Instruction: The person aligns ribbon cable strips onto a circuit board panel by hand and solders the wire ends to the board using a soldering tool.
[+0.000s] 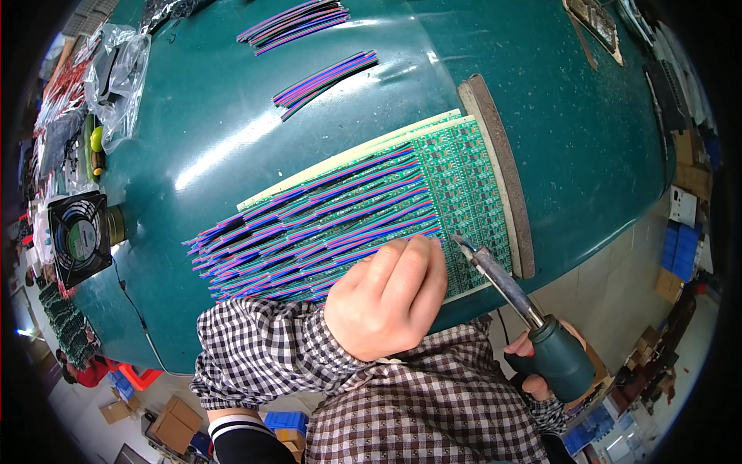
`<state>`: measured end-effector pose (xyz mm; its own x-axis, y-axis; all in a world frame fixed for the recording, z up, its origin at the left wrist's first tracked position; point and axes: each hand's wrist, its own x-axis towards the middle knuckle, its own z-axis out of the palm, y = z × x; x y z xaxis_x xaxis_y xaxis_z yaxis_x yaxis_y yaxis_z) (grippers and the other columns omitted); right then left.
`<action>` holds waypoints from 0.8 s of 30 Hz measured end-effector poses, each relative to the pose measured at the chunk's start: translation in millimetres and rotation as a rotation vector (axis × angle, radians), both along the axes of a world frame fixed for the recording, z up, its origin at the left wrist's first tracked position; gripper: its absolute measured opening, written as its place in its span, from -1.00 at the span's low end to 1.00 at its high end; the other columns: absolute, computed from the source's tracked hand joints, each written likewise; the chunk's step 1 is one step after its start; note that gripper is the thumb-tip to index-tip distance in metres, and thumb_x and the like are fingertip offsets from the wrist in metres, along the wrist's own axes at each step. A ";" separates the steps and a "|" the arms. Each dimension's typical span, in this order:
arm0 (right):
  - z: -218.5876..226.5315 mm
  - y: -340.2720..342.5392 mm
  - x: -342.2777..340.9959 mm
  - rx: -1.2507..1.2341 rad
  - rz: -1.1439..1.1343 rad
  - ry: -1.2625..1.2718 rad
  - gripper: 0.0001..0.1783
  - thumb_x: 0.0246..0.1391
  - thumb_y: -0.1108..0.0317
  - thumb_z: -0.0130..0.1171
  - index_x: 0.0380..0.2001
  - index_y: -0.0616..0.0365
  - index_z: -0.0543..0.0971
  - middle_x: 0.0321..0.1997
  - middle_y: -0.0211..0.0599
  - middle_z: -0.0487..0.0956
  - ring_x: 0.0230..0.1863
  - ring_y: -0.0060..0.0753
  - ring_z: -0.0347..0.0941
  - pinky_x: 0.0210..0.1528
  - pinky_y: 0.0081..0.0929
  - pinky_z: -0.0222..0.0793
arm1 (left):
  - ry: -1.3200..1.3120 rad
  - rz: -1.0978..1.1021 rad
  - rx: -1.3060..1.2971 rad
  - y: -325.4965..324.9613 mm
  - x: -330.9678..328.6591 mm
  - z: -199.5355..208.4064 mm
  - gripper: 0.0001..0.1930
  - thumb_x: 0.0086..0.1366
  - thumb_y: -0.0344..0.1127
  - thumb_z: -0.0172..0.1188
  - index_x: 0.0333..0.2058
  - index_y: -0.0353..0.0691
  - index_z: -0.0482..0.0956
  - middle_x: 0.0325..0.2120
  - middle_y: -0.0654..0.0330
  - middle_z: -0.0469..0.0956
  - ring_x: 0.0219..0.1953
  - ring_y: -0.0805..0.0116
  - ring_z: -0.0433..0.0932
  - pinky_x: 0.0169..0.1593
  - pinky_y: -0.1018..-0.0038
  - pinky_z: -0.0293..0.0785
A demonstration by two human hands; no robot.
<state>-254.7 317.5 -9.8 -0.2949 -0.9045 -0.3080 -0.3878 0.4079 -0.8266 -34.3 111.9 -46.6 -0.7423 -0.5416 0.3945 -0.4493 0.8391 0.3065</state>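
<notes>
**Soldering iron (516, 292) held on a slant over a green circuit panel (471, 166)**

Counting two hands here. Seeing the left hand (384, 298) bunched narrow, knuckles up, fingertips down by the right-hand wire ends; can't tell about anything pinched between the tips, too hidden. Seeing the right hand (522, 346) wrapped round the dark green handle (564, 359) of the iron, partly behind it.

Counting just one iron. Hanging over the near part of the panel, tip near the left fingertips; can't tell about actual contact with the board. Pointing tip-first toward the far left, long axis on a clear diagonal, handle end toward the near right.

Counting at least two panels, stacked a bit askew. Lying lengthwise left to right, angled a little away toward the right. Can't get a firm count of the multicoloured wires (232, 263) on top, too overlapped; running in rows the same way, loose ends to the left.

Also counting two loose wire bundles (328, 80) farther out on the green surface (587, 155), one brown-grey bar (502, 178) along the panel's right end, and one black fan (79, 238) off left.
</notes>
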 end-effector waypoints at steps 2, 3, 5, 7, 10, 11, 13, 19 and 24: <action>0.5 -4.0 2.4 -0.004 -0.009 0.017 -0.19 -0.09 -0.54 0.37 -0.26 0.06 0.78 -0.22 -0.32 0.75 -0.29 -0.21 0.68 -0.15 -0.25 0.59 | -0.001 0.004 -0.001 0.1 0.3 0.0 -0.64 -0.05 -0.50 0.33 -0.19 -0.44 0.72 -0.28 0.10 0.58 -0.31 0.30 0.63 -0.32 0.49 0.61; 1.4 -11.3 6.9 -0.019 -0.048 -0.009 -0.20 -0.08 -0.55 0.36 -0.28 0.04 0.79 -0.22 -0.32 0.75 -0.30 -0.20 0.67 -0.15 -0.25 0.59 | 0.000 0.005 0.001 0.7 -0.3 -0.5 -0.65 -0.05 -0.50 0.33 -0.19 -0.44 0.71 -0.28 0.10 0.58 -0.32 0.30 0.64 -0.32 0.48 0.61; 5.4 -17.9 11.1 -0.035 -0.089 -0.037 -0.21 -0.08 -0.56 0.34 -0.29 0.02 0.80 -0.23 -0.32 0.75 -0.30 -0.20 0.67 -0.15 -0.25 0.59 | 0.001 0.003 0.003 1.3 -1.4 -1.0 -0.65 -0.04 -0.51 0.33 -0.19 -0.44 0.71 -0.28 0.09 0.58 -0.32 0.30 0.64 -0.32 0.48 0.61; 10.6 -20.9 12.3 0.026 -0.107 -0.083 -0.23 -0.06 -0.57 0.31 -0.34 -0.02 0.81 -0.27 -0.33 0.75 -0.31 -0.19 0.66 -0.14 -0.24 0.58 | 0.012 -0.001 0.001 0.2 -1.6 -1.0 -0.65 -0.05 -0.51 0.33 -0.20 -0.45 0.71 -0.28 0.09 0.58 -0.32 0.29 0.64 -0.31 0.48 0.61; 8.5 -12.2 6.5 0.025 -0.049 -0.012 -0.22 -0.05 -0.57 0.31 -0.34 0.01 0.80 -0.29 -0.33 0.75 -0.33 -0.19 0.66 -0.17 -0.25 0.59 | 0.010 0.002 -0.017 -0.2 -0.9 -1.7 -0.64 -0.06 -0.50 0.32 -0.20 -0.45 0.71 -0.28 0.08 0.58 -0.32 0.28 0.64 -0.30 0.48 0.62; 8.1 -9.8 5.2 0.025 -0.047 -0.012 -0.22 -0.05 -0.57 0.31 -0.34 0.01 0.80 -0.29 -0.33 0.75 -0.33 -0.19 0.66 -0.17 -0.25 0.59 | 0.010 0.004 -0.017 -0.4 -0.4 -1.4 -0.64 -0.06 -0.50 0.32 -0.20 -0.45 0.71 -0.28 0.08 0.58 -0.32 0.28 0.64 -0.30 0.48 0.62; 8.2 -8.8 4.7 0.053 -0.059 -0.027 -0.21 -0.05 -0.57 0.31 -0.32 0.02 0.80 -0.30 -0.32 0.74 -0.33 -0.19 0.67 -0.19 -0.25 0.59 | 0.004 -0.003 -0.008 -0.3 -0.5 -1.1 -0.64 -0.06 -0.50 0.32 -0.20 -0.44 0.71 -0.28 0.08 0.58 -0.32 0.28 0.64 -0.30 0.48 0.62; -4.5 5.9 3.8 0.022 -0.050 -0.005 -0.20 -0.06 -0.58 0.32 -0.34 0.03 0.79 -0.32 -0.33 0.73 -0.35 -0.19 0.67 -0.21 -0.26 0.59 | 0.012 0.011 0.012 0.9 -1.2 -0.6 -0.66 -0.04 -0.51 0.34 -0.19 -0.43 0.72 -0.28 0.10 0.58 -0.32 0.30 0.64 -0.30 0.48 0.61; -5.6 8.3 3.6 0.020 -0.066 -0.014 -0.19 -0.06 -0.57 0.33 -0.34 0.06 0.78 -0.32 -0.33 0.73 -0.35 -0.19 0.67 -0.22 -0.27 0.59 | -0.042 -0.004 -0.002 1.8 3.7 -2.8 -0.65 0.01 -0.40 0.28 -0.17 -0.38 0.69 -0.19 0.09 0.60 -0.20 0.31 0.65 -0.21 0.50 0.58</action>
<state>-251.0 325.8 -15.4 -0.3490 -0.8769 -0.3305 -0.3484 0.4488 -0.8229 -30.6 113.6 -49.4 -0.7602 -0.5380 0.3642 -0.4588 0.8415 0.2853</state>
